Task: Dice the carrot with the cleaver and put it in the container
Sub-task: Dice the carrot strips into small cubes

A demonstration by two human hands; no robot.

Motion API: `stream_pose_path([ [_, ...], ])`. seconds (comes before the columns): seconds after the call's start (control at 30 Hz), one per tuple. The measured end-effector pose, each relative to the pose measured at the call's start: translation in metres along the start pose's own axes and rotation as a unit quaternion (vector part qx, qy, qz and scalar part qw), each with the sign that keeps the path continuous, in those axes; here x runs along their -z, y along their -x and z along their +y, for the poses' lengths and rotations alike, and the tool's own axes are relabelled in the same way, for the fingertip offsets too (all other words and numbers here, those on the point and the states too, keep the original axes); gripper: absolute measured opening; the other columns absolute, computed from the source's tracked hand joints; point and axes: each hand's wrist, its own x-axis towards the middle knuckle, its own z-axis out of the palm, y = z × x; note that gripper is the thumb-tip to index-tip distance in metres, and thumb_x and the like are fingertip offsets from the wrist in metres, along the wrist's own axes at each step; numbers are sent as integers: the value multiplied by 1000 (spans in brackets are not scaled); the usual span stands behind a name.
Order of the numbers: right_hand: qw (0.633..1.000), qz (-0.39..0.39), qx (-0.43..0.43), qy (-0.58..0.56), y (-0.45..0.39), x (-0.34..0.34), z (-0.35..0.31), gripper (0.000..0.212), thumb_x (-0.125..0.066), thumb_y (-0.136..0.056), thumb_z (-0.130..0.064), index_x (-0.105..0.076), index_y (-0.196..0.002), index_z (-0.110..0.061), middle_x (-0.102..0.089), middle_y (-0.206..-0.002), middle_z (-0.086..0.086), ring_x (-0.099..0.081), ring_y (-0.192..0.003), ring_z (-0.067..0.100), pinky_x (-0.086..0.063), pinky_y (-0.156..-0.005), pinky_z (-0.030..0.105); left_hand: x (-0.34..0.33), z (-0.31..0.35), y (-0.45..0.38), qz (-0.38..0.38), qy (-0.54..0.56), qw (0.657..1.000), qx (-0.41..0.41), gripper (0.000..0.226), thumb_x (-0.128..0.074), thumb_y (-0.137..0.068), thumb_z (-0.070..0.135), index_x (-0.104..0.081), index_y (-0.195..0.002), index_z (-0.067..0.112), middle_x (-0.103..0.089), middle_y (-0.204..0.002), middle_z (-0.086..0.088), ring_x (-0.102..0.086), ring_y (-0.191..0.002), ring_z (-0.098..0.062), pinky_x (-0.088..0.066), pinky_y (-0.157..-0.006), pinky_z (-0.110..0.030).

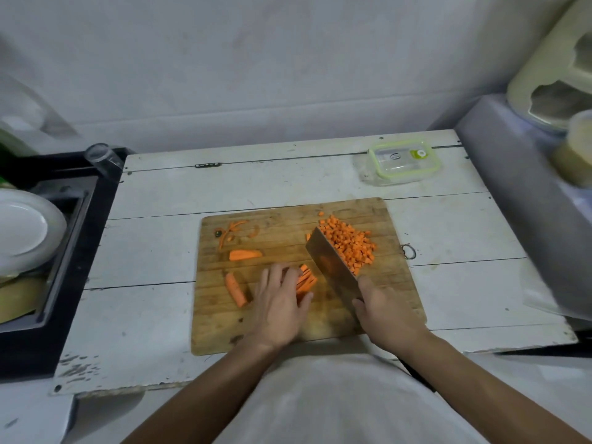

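Bare counter between cutting board and container: open passage. Diced carrot pile crowds board's right side.

One rectangular wooden cutting board lies on one white planked table. One steel cleaver, one clear plastic container with a green-rimmed lid, two larger uncut orange carrot pieces, one bundle of carrot sticks, one heap of diced carrot, two hands, one white plate.
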Motion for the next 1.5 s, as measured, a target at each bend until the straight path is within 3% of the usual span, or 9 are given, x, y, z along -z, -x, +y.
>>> stream_pose_path([
  [0.17,999,-17,21,45,4,-1,-13,20,-44,-102,-29,-42,-119,-19,-65,-98,16,-63,-88,38,-46,-66,40,-13,-10,0,36,18,997,-63,22,-70,-94,21,-72,-115,13,-64,-119,-1,-54,-109,-18,-54,-89,-41],
  [0.33,999,25,22,43,10,5,-10,18,-39,-103,-27,-40,-119,-20,-63,-86,12,-60,-74,34,-49,-61,43,-12,-13,8,55,8,994,-89,36,-70,-95,27,-66,-129,16,-64,-128,-1,-55,-116,-17,-52,-97,-34],
  [0.57,987,3,50,151,25,2,-14,16,-42,-99,-16,-35,-110,-24,-67,-89,9,-63,-76,32,-38,-57,38,-22,-28,9,53,-28,993,-106,32,-49,-106,32,-66,-132,25,-60,-137,2,-56,-122,-18,-50,-101,-57],
  [0.77,985,-25,27,167,31,0,-23,16,-37,-100,-14,-26,-99,-26,-62,-84,5,-47,-65,28,-29,-51,35,-14,-20,8,75,-19,987,-144,30,-79,-88,12,-75,-118,9,-70,-122,-8,-64,-110,-22,-61,-87,-37],
  [0.97,985,-24,28,170,15,-8,-36,35,-48,-92,-5,-35,-120,-20,-67,-95,6,-67,-81,29,-51,-65,38,-19,-27,4,74,-19,984,-160,29,-76,-89,8,-75,-118,8,-70,-120,-10,-63,-108,-25,-60,-84,-37],
  [1.13,993,11,13,116,-8,-15,-44,21,-39,-97,-8,-33,-111,-23,-66,-88,10,-65,-78,36,-55,-66,47,-22,-31,8,66,-27,983,-171,39,-75,-87,7,-71,-125,9,-67,-130,-9,-60,-118,-25,-59,-91,-37],
  [1.23,995,35,15,92,6,-11,-30,17,-39,-101,-14,-36,-117,-21,-66,-89,13,-64,-78,37,-42,-60,40,-30,-35,9,63,-20,987,-145,38,-71,-94,15,-67,-132,13,-63,-136,-6,-57,-125,-22,-60,-90,-43],
  [1.37,990,26,46,134,20,-6,-27,16,-43,-100,-16,-36,-113,-22,-67,-89,10,-62,-76,34,-40,-59,38,-36,-44,10,19,-29,993,-116,42,-55,-104,24,-49,-145,29,-48,-149,4,-45,-137,-15,-48,-100,-65],
  [1.5,988,7,47,150,24,-7,-29,18,-42,-98,-15,-35,-113,-24,-68,-89,6,-65,-76,30,-42,-60,37,-29,-38,10,20,-20,992,-123,42,-67,-96,13,-61,-137,19,-55,-141,-3,-52,-130,-22,-51,-97,-62],
])
